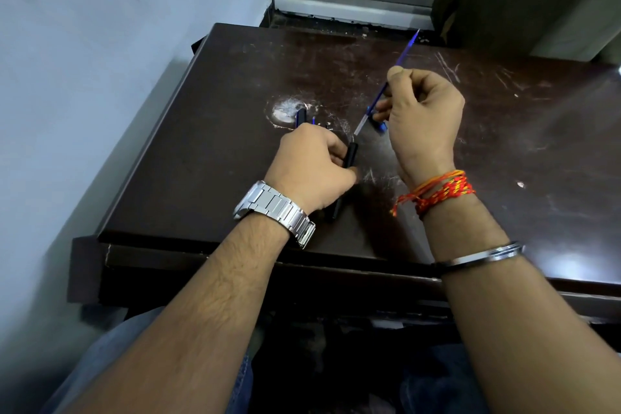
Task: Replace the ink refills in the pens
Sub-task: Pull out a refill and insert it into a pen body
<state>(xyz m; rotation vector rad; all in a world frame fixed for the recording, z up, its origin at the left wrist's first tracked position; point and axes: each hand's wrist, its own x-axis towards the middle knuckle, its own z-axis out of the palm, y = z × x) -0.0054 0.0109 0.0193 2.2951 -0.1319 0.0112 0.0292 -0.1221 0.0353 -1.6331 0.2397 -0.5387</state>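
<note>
Left hand [311, 165] grips a black pen barrel [350, 155]; right hand [421, 118] pinches a blue refill [398, 62] pointing toward 1 o'clock over the scratched counter [218, 131]; pen parts [301, 116] lie at 12 o'clock of the left hand.

The left hand [311, 165] hides most of the black pen barrel [351, 155]; small parts [304, 116] beyond it stay unclear.

Right of the right hand [421, 118] the dark brown scratched wooden table [537, 144] lies bare and open. Just beyond the left hand [312, 166] small black and blue pen parts [302, 116] block the way. Between both hands only a narrow gap remains.
</note>
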